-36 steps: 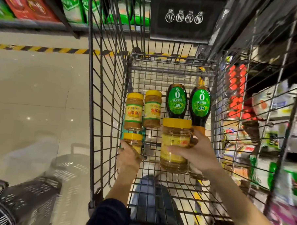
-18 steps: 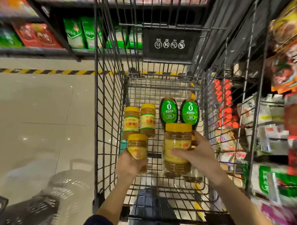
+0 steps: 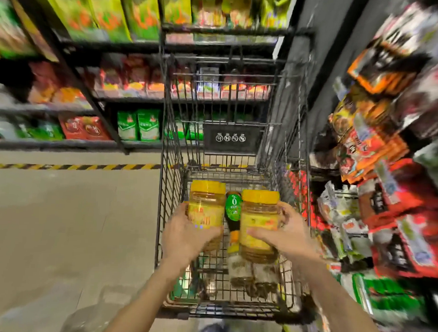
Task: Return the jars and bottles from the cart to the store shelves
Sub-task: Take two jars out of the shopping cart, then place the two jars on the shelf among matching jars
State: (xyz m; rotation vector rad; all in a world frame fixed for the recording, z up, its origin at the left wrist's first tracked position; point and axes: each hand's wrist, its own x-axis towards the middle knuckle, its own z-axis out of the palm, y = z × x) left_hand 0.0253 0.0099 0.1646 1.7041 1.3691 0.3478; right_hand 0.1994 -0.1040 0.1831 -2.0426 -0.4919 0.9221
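We are holding two yellow-lidded jars above the shopping cart (image 3: 173, 189), one in each hand. Our left hand (image 3: 184, 236) is curling around the lower half of the left jar (image 3: 206, 205), and our right hand (image 3: 289, 235) is wrapping around the side of the right jar (image 3: 259, 217). Both jars are standing upright over the middle of the cart, probably so that the contents are not pressing on the lids. Between them a dark sauce bottle (image 3: 233, 209) with a green label is lying in the cart, toward its far end, and some blurred jars (image 3: 243, 274) are lying nearer the handle end. We are judging that gripping the bodies is leaving the bases free for setting the jars on the store shelves (image 3: 63, 145); which shelf is theirs, we cannot tell.
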